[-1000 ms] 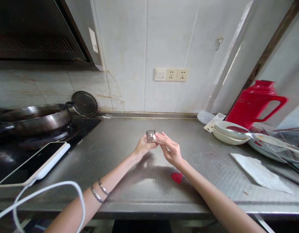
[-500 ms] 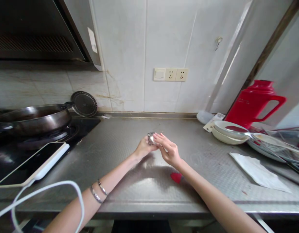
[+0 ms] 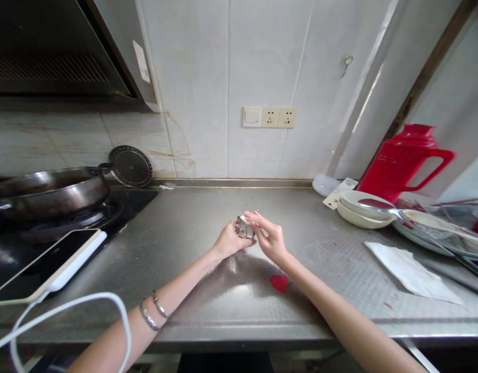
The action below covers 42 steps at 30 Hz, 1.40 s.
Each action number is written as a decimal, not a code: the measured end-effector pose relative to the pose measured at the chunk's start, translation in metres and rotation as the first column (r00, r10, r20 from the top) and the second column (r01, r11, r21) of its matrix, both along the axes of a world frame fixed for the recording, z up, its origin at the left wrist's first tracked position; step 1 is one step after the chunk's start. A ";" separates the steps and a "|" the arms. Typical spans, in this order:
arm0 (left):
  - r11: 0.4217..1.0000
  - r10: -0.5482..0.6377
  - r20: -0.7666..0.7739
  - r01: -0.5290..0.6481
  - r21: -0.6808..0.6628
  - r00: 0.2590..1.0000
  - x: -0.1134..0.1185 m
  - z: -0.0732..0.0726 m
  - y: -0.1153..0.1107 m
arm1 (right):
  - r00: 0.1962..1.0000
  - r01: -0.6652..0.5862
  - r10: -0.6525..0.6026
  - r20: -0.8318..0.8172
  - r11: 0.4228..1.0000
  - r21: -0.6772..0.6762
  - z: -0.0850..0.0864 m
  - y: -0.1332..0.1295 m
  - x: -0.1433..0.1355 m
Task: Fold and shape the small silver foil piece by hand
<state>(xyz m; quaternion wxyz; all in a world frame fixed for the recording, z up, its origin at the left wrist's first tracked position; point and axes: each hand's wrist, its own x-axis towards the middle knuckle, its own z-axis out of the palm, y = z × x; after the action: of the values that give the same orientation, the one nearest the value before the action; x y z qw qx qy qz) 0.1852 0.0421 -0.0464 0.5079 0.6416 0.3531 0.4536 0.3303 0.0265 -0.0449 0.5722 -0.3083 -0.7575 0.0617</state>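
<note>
My left hand (image 3: 230, 239) is closed around a small clear, faceted glass piece (image 3: 244, 228) held just above the middle of the counter. It looks shiny and angular; its exact kind I cannot make out. My right hand (image 3: 270, 237) meets it from the right, fingers nearly straight and pressed together, with the fingertips against its upper right side and the thumb bent below. Partly hidden by my right forearm, a small red, jagged-edged thing (image 3: 278, 283) lies on the counter.
The steel counter (image 3: 192, 217) has a pan (image 3: 60, 192) on the stove and a phone (image 3: 48, 267) with a white cable at left. To the right are a white tissue (image 3: 411, 272), stacked bowls (image 3: 365, 215), plates, and a red thermos jug (image 3: 402, 166). Wall sockets (image 3: 278, 117) are ahead.
The glass piece has tilted in my left hand, showing more of its side. My right fingers have slid slightly across it and drawn closer together. The view has shifted a little.
</note>
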 end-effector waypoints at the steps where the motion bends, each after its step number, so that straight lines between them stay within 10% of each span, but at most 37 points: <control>1: 0.999 -0.019 -0.011 0.019 0.037 1.000 0.000 -0.002 0.003 | 0.997 -0.032 0.027 0.078 0.998 0.056 0.000 -0.001 0.000; 7: 0.990 -0.060 -0.046 0.065 0.122 0.997 0.003 -0.004 0.007 | 0.925 -0.145 0.060 0.376 0.969 0.201 0.004 0.000 0.005; 13: 0.992 -0.031 0.057 0.037 -0.117 0.998 0.001 0.008 -0.004 | 0.995 -0.008 0.006 0.098 1.000 0.024 0.008 0.005 0.007; 19: 0.885 -0.131 0.316 0.254 -0.391 0.940 -0.005 0.017 -0.008 | 0.949 0.162 -0.218 -0.230 0.958 -0.239 0.007 0.017 0.010; 32: 0.764 0.026 0.449 0.272 -0.585 0.893 0.007 0.013 0.017 | 0.977 0.149 -0.177 -0.118 0.965 -0.214 -0.014 0.025 -0.013; 42: 0.850 -0.040 0.302 0.191 -0.490 0.952 0.016 0.009 0.036 | 0.989 0.139 -0.141 -0.041 0.989 -0.047 -0.013 0.029 -0.014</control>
<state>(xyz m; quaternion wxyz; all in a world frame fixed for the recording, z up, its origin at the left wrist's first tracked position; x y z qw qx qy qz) 0.2015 0.0777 -0.0378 0.7318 0.4321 0.3461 0.3975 0.3163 0.0552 -0.0583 0.5848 -0.3719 -0.7195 0.0450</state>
